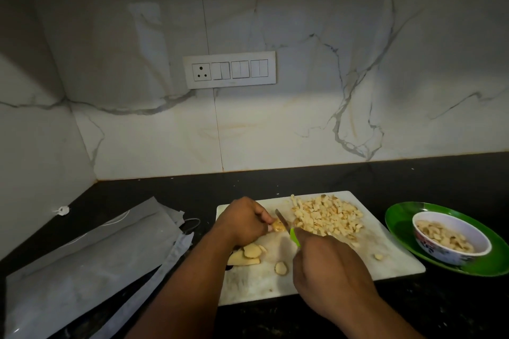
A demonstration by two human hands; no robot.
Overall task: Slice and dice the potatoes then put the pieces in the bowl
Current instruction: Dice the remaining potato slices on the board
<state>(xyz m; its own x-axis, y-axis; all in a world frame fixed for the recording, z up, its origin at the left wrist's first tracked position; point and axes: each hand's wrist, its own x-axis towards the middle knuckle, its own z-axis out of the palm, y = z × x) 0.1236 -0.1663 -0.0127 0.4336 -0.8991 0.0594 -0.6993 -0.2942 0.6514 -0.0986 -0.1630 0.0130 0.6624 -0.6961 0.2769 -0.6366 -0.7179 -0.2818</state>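
While the left hand (pixel 242 221) curls its fingers round a small bit of potato (pixel 277 226) to keep it from sliding, the right hand (pixel 325 261) grips the green handle of the knife (pixel 287 227) and rests the blade on that bit. This looks like the dicing step, with the fingers tucked back so the blade stays off them.

Everything sits around the white cutting board (pixel 385 261), which lies on the dark counter (pixel 165 190). The held bit is near the middle of the board. A big heap of diced pieces (pixel 327 215) fills the far right part of the board, likely pushed there to leave room for cutting. A few flat slices (pixel 249 254) wait at the board's left edge, close under the left wrist, easy to reach next. One round slice (pixel 281 268) lies alone near the front of the board, and one stray cube (pixel 378 256) lies toward its right side.

Just to the right of the board stands the bowl (pixel 451 241) on a green plate (pixel 399 226), close enough for a short trip. It already has some pieces in it. To the left of the board lie some grey plastic bags (pixel 91 250).

The potato is pale yellow inside, with brownish edges. The cubes are small and a bit uneven. The job seems well along, with slices left to cut and the heap yet to go in the bowl.
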